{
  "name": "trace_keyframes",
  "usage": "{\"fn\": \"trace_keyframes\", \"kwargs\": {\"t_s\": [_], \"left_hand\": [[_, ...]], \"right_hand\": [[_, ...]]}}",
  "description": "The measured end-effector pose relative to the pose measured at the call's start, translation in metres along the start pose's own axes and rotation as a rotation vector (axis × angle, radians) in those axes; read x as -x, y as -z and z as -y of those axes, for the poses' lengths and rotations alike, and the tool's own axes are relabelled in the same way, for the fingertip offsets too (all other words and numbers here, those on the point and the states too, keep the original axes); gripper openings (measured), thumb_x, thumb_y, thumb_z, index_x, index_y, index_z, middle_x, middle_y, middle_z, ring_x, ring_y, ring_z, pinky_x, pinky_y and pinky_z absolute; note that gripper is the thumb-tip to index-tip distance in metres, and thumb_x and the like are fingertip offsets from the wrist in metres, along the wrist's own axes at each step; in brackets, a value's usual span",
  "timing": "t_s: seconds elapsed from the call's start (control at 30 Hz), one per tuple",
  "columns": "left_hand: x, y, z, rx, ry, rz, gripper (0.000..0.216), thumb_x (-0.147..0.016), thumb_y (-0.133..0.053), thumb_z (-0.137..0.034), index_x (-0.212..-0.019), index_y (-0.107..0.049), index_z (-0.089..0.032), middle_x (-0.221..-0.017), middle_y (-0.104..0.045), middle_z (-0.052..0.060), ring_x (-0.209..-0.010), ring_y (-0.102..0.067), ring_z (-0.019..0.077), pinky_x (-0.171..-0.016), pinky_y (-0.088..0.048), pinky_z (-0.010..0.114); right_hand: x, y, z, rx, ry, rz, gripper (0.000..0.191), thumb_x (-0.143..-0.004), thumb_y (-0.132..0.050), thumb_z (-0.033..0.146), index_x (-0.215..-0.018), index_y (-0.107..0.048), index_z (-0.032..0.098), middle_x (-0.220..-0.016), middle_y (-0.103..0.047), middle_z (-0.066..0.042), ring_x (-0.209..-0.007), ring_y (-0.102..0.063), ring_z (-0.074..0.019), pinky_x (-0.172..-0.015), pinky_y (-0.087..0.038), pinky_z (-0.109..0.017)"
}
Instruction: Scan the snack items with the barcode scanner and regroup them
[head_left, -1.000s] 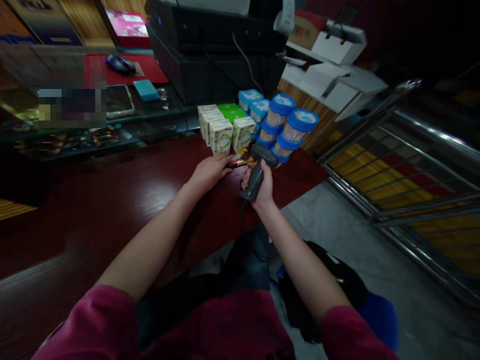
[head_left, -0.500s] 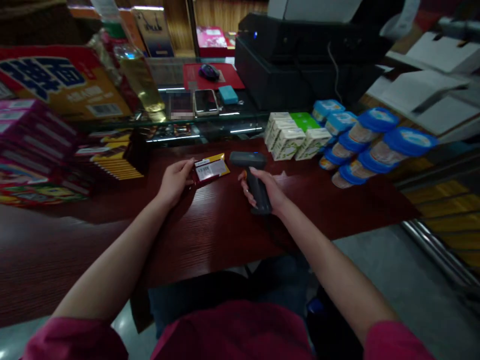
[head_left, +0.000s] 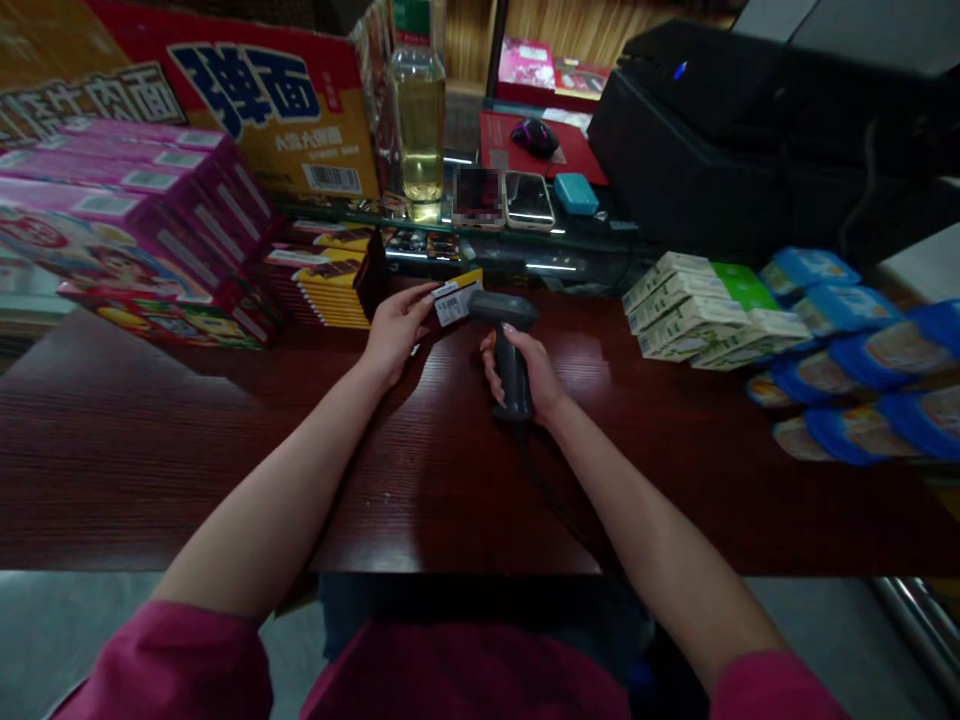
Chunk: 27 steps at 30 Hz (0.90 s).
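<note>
My left hand (head_left: 397, 335) is closed on the near left edge of a flat yellow-and-brown snack packet (head_left: 455, 303), its white barcode label turned up toward me. A dark grey barcode scanner (head_left: 512, 370) is in my right hand (head_left: 536, 375), fingers wrapped round the grip. The scanner's head points left and overlaps the packet's right end in the view, so I cannot tell whether they touch. From the bottom of the grip a dark cable (head_left: 544, 480) trails down toward the table's near edge. Left of my left hand stands a stack of similar yellow-and-brown packets (head_left: 330, 285).
Pink boxes (head_left: 165, 210) and a large noodle carton (head_left: 300, 110) stand at the left, beside a bottle (head_left: 421, 130). Two phones (head_left: 529, 197) lie on the glass shelf behind. Green-and-white cartons (head_left: 694, 310) and blue-lidded tubs (head_left: 840, 360) occupy the right side of the table (head_left: 375, 490).
My view has turned left. The packet is tilted up more, and the scanner's head has come closer, now overlapping its right end. Both hands keep their holds.
</note>
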<state>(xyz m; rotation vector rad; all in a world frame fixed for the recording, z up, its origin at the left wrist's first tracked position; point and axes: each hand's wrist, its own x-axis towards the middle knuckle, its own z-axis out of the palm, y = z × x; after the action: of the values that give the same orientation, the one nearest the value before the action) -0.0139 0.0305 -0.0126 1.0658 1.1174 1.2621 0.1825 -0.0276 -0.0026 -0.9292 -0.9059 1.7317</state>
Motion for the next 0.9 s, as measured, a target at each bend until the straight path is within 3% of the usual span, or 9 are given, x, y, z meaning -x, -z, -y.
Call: {"fn": "trace_keyframes", "kwargs": {"t_s": [0.2, 0.33, 0.5, 0.6, 0.73, 0.8, 0.9], "left_hand": [[-0.001, 0.000, 0.003, 0.004, -0.040, 0.016, 0.034, -0.092, -0.065, -0.026, -0.125, -0.072, -0.017, -0.126, -0.075, 0.010, -0.105, -0.072, 0.0180, -0.088, -0.059, 0.029], [-0.003, 0.005, 0.005, -0.138, -0.127, 0.024, 0.036, -0.092, -0.065, -0.026, -0.126, -0.072, -0.015, -0.119, -0.078, 0.012, -0.104, -0.074, 0.0216, -0.091, -0.060, 0.035], [0.018, 0.009, -0.011, -0.874, -0.533, -0.043, 0.029, -0.094, -0.066, -0.020, -0.122, -0.075, -0.021, -0.117, -0.079, 0.009, -0.107, -0.075, 0.0263, -0.099, -0.057, 0.040], [0.039, 0.010, -0.032, -1.017, -0.816, -0.043, 0.030, -0.101, -0.055, -0.018, -0.125, -0.072, -0.024, -0.125, -0.077, 0.006, -0.117, -0.072, 0.0216, -0.101, -0.057, 0.036], [0.056, 0.026, -0.063, -0.946, -1.077, -0.289, 0.027, -0.105, -0.050, -0.019, -0.122, -0.070, -0.023, -0.130, -0.074, 0.006, -0.129, -0.066, 0.0169, -0.112, -0.052, 0.034], [0.060, 0.044, -0.072, -0.932, -1.092, -0.398, 0.025, -0.105, -0.050, -0.020, -0.120, -0.070, -0.023, -0.128, -0.075, 0.006, -0.129, -0.066, 0.0169, -0.113, -0.051, 0.036], [0.061, 0.078, -0.074, -0.995, -0.994, -0.445, 0.027, -0.105, -0.047, -0.021, -0.118, -0.071, -0.022, -0.130, -0.074, 0.007, -0.132, -0.064, 0.0180, -0.114, -0.050, 0.038]], "right_hand": [[0.003, -0.004, 0.001, 0.011, 0.004, -0.024, 0.040, -0.082, -0.070, 0.057, -0.084, -0.065, 0.017, -0.064, -0.060, 0.003, -0.041, -0.051, -0.0080, -0.033, -0.041, -0.020], [0.005, -0.004, -0.001, -0.023, 0.045, -0.044, 0.042, -0.079, -0.073, 0.058, -0.087, -0.065, 0.017, -0.064, -0.060, 0.003, -0.041, -0.051, -0.0088, -0.033, -0.043, -0.021], [0.007, 0.001, -0.003, -0.111, 0.134, -0.142, 0.043, -0.076, -0.076, 0.057, -0.089, -0.066, 0.017, -0.062, -0.059, 0.004, -0.039, -0.049, -0.0088, -0.032, -0.041, -0.021], [0.008, 0.006, -0.002, -0.190, 0.171, -0.197, 0.042, -0.077, -0.075, 0.057, -0.088, -0.066, 0.017, -0.061, -0.059, 0.004, -0.040, -0.050, -0.0086, -0.032, -0.040, -0.019], [0.009, 0.013, 0.001, -0.272, 0.159, -0.209, 0.043, -0.075, -0.077, 0.056, -0.087, -0.067, 0.016, -0.060, -0.058, 0.004, -0.040, -0.050, -0.0083, -0.032, -0.039, -0.018], [0.008, 0.014, 0.000, -0.281, 0.162, -0.200, 0.044, -0.073, -0.078, 0.056, -0.088, -0.067, 0.015, -0.059, -0.058, 0.004, -0.040, -0.050, -0.0083, -0.032, -0.039, -0.018], [0.008, 0.011, -0.001, -0.258, 0.178, -0.183, 0.043, -0.074, -0.078, 0.055, -0.087, -0.067, 0.016, -0.059, -0.058, 0.004, -0.039, -0.050, -0.0087, -0.031, -0.040, -0.019]]}}
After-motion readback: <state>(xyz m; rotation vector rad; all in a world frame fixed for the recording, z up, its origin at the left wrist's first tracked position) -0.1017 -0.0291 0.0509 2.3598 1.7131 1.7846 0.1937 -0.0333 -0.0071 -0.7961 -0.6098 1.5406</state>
